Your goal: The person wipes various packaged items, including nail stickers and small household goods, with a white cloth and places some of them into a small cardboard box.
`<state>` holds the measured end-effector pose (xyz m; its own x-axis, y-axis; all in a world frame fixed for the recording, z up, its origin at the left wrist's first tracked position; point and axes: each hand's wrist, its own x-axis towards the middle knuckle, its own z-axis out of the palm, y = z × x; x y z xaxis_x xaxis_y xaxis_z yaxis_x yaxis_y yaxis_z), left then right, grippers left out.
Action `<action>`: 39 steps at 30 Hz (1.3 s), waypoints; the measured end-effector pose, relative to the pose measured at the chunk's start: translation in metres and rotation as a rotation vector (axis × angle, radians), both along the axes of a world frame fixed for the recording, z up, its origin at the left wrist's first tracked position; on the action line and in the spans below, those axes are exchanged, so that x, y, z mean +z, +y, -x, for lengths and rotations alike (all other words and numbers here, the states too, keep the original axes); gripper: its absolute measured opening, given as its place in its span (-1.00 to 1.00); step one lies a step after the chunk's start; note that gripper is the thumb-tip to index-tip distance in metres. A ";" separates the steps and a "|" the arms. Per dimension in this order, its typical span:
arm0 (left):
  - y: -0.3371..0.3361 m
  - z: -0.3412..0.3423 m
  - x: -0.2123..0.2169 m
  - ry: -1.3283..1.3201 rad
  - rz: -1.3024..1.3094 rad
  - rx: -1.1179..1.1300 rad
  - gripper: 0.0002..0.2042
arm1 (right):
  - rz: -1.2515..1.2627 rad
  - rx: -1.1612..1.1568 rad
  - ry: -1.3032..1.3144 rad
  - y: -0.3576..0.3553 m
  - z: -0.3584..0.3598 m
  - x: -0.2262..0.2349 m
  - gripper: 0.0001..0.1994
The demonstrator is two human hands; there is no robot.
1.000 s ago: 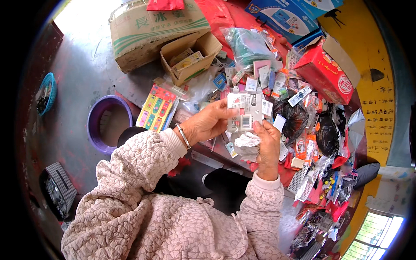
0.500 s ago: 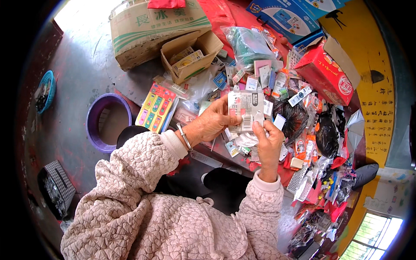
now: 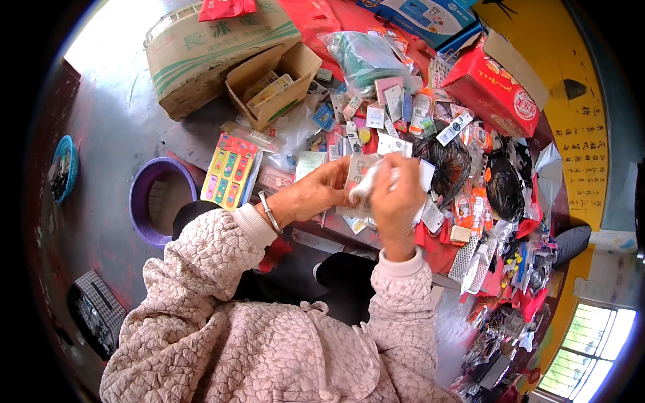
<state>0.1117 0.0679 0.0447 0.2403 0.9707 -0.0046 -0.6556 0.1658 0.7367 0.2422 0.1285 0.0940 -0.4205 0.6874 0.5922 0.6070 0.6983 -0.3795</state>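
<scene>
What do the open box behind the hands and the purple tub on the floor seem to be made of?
The open box: likely cardboard, matte brown, with folded flaps and raw edges. The purple tub: probably plastic, with a smooth, evenly coloured round rim.

From my feed: grey concrete floor [image 3: 114, 134], glare of daylight washing out its upper left. A yellow wall [image 3: 591, 134] runs down the right side. A barred window [image 3: 591, 349] sits bright at lower right.
</scene>
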 end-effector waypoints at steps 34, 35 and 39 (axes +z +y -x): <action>0.001 0.011 0.004 -0.295 0.267 0.077 -0.66 | 1.152 0.248 0.564 0.001 -0.030 0.007 -0.80; 0.000 0.008 0.005 -0.446 0.266 0.051 -0.68 | 1.131 0.264 0.507 0.001 -0.031 0.005 -0.79; -0.001 0.004 0.005 -0.320 0.161 0.079 -0.72 | 0.993 0.254 0.352 0.011 -0.037 0.005 -0.75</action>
<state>0.1078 0.0665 0.0500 0.1790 0.9792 -0.0953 -0.8638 0.2028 0.4611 0.2791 0.1398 0.0994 -0.5335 0.8433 -0.0651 0.2341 0.0733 -0.9694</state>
